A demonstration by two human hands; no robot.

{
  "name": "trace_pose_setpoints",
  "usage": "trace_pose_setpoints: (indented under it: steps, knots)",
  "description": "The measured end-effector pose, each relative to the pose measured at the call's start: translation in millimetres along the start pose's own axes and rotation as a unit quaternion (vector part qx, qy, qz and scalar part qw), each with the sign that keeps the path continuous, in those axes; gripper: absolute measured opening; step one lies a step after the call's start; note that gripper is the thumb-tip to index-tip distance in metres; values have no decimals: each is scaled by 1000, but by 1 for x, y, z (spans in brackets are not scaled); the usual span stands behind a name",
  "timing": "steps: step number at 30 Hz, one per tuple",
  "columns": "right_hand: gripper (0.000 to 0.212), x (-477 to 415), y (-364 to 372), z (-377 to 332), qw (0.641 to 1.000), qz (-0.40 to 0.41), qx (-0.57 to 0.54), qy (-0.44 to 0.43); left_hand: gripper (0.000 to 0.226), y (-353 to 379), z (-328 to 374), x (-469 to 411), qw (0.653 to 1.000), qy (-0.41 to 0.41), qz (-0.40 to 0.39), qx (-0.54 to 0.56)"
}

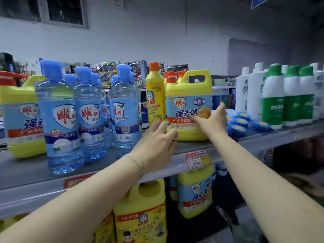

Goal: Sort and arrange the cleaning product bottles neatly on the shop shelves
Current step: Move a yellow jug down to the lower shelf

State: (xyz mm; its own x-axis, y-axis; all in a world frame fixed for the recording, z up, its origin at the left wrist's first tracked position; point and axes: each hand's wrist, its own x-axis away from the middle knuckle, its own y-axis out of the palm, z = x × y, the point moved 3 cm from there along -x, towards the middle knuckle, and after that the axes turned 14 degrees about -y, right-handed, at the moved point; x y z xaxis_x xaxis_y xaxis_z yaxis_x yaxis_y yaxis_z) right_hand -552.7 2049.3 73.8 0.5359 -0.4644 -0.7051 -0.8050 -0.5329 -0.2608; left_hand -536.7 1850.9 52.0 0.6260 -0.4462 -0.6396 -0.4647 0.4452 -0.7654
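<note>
A yellow handled jug [188, 88] with a blue label and an orange cap stands upright on the grey shelf [105, 165]. My left hand [154, 142] curls around its lower left corner. My right hand [212, 120] presses on the label, thumb on the front and fingers reaching round the right side. A tall slim yellow bottle [155, 95] with an orange cap stands touching the jug's left side. Further left are several clear blue bottles [59, 116] with blue caps, then another yellow jug [19, 116].
Small round blue packs [242, 121] lie right of the jug, then white bottles with green caps [273, 102]. A red price tag [197, 159] hangs on the shelf edge. More yellow jugs [140, 213] stand on the shelf below. Toy boxes line the back.
</note>
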Motion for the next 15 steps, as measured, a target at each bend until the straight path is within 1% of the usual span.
trace_pose_setpoints:
  steps: [2,3,6,7,9,10,13,15]
  knots:
    - [112,-9,3,8,990,-68,-111,56,28,7,2,-13,998,-62,-22,-2]
    - [111,-11,3,10,982,-88,-152,75,30,11,2,-17,997,-77,-15,-14]
    - [116,-17,2,16,971,-110,-193,92,39,20,0,-22,994,-85,3,-69]
    - [111,-17,3,18,970,-107,-199,89,40,22,0,-22,994,-86,1,-73]
    - [97,-16,6,20,974,-92,-196,72,41,23,-2,-20,993,-89,3,-73]
    - [93,-14,6,19,978,-75,-185,64,41,24,-2,-19,993,-90,5,-78]
    - [81,-5,7,11,988,1,-151,22,40,24,-1,-18,992,-85,17,-90]
    - [78,2,7,4,991,47,-123,-20,39,23,0,-18,992,-84,20,-94]
